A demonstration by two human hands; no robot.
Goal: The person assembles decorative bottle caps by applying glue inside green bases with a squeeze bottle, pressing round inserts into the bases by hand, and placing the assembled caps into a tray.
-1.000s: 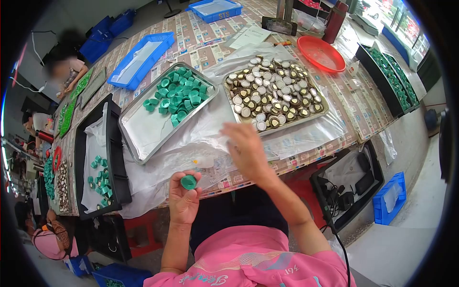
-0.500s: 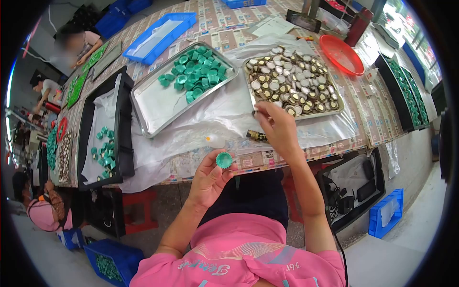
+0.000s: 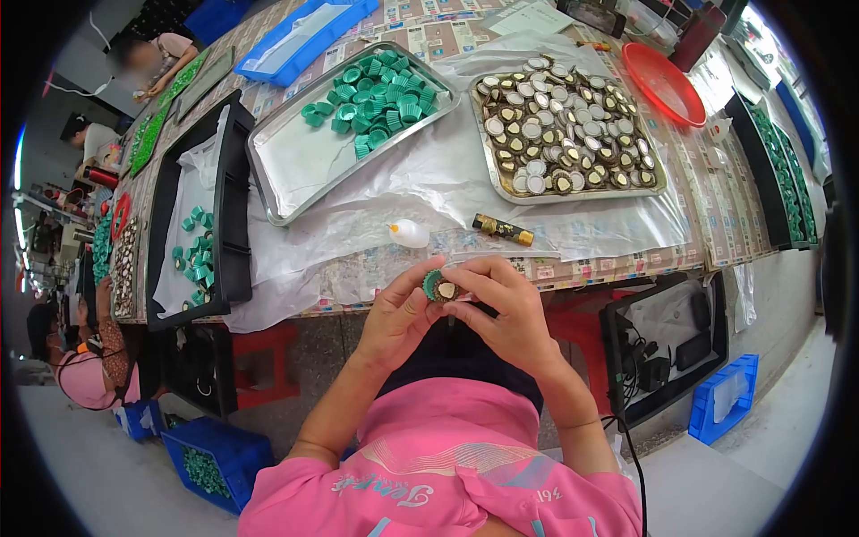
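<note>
Left hand [image 3: 400, 315] pinches the green cap [image 3: 432, 285] by its ribbed rim just off the tabletop [image 3: 573, 259] edge, right hand [image 3: 506, 309] fingertips pressing an insert [image 3: 446, 290] in (prob light, stiff plastic, ribs = decent grip).

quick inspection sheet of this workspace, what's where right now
surface: table covered in printed paper, clear plastic sheeting under the trays
job's things: green cap with a gold insert pressed at its mouth, held between both hands; metal tray of green caps; metal tray of gold and white inserts
clutter: small white bottle, dark gold tube, red dish, black tray with a few green caps
grippers: left hand and right hand both closed on the cap
cables: dark cords in a black bin under the table
surroundings: other people working along the left side; blue crates on the floor
</note>
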